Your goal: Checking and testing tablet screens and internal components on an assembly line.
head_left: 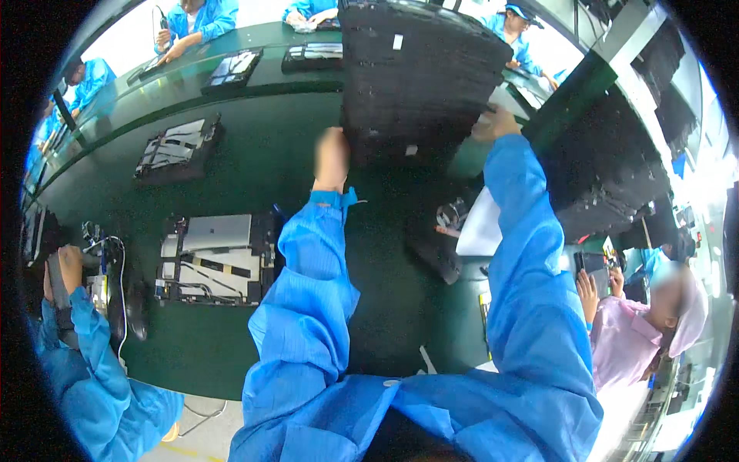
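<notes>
A tall stack of black trays (pixel 419 73) stands in front of me above the dark green bench (pixel 254 165). My left hand (pixel 332 158) presses against the stack's lower left side. My right hand (pixel 495 123) grips its lower right edge. Both my arms are in blue sleeves and reach straight out. Whether the stack rests on the bench or hangs in my hands I cannot tell.
An opened device in a black tray (pixel 215 258) lies at my lower left, another (pixel 178 148) farther back. A second black stack (pixel 608 181) stands at the right. Other people in blue work at the left (pixel 77 362) and far side; one in pink (pixel 639 331) sits at the right.
</notes>
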A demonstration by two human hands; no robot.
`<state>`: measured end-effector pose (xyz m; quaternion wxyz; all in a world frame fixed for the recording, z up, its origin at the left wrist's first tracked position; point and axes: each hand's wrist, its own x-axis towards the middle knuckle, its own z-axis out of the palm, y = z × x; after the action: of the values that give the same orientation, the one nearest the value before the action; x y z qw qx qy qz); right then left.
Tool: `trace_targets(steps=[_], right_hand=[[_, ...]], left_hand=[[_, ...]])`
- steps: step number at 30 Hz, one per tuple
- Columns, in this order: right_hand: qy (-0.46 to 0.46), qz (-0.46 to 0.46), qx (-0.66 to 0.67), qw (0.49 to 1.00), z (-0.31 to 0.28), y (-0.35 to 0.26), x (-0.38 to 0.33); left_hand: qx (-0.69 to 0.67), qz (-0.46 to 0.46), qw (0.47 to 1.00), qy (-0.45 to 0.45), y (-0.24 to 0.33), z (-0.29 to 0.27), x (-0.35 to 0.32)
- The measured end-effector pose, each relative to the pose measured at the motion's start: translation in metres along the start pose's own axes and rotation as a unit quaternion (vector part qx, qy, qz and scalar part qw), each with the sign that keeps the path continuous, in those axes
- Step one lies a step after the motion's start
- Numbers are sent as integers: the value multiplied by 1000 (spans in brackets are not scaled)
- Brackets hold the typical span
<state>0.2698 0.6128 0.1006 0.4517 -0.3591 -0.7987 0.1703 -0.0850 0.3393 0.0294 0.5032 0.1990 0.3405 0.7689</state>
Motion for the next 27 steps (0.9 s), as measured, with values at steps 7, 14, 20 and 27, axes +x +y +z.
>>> trace_targets(steps=[7,14,20,27], right_hand=[[-213,250,-124,936,74,-90,7],[-295,173,-192,920,112,-64,1],[-341,201,-147,906,164,-64,5],[-353,254,-100,895,161,-49,-5]], left_hand=[[-16,152,979,132,65,-33,11],[65,71,984,151,35,-18,18],[15,32,994,103,9,-71,58],[-40,-10,995,95,49,-22,16]])
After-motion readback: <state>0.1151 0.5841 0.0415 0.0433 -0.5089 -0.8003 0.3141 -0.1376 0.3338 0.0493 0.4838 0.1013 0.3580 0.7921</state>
